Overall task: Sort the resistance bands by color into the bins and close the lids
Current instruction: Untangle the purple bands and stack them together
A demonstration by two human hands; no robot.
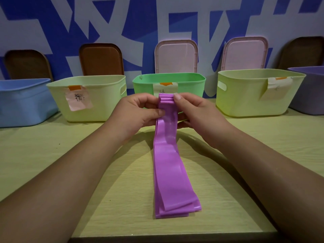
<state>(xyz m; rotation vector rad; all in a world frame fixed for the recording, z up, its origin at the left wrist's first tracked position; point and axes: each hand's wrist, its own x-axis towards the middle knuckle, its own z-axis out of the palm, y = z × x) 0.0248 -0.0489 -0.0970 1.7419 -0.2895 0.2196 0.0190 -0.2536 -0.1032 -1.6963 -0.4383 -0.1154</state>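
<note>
A purple resistance band (172,172), folded into several layers, runs from my hands down the table toward me. My left hand (140,113) and my right hand (194,113) both pinch its far folded end, lifted in front of the green bin (192,81). A row of open bins stands behind: a blue bin (22,100) at far left, a pale yellow bin (105,99) with a pink label, the green bin with a white label, another pale yellow bin (245,95) with a label, and a lilac bin (310,90) at far right.
The lids lean against the blue-and-white wall behind the bins: two brown lids (101,58) on the left, two pink lids (176,57) in the middle and right, another brown lid (303,51) at far right. The wooden table's (52,151) front edge lies close to me.
</note>
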